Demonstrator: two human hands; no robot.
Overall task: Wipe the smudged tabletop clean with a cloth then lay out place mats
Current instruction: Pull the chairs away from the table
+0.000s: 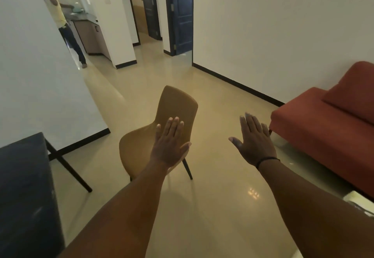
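Dark desk (24, 186) at far left edge, only a corner in frame, long side running away from camera. Tan chair (162, 128) stands between desk and both hands. Left hand (170, 146) nearer the desk; right hand (254, 142) well apart from it. Both held out flat, fingers straight, empty. Cloth, place mats: not visible. Judged: turn left first.
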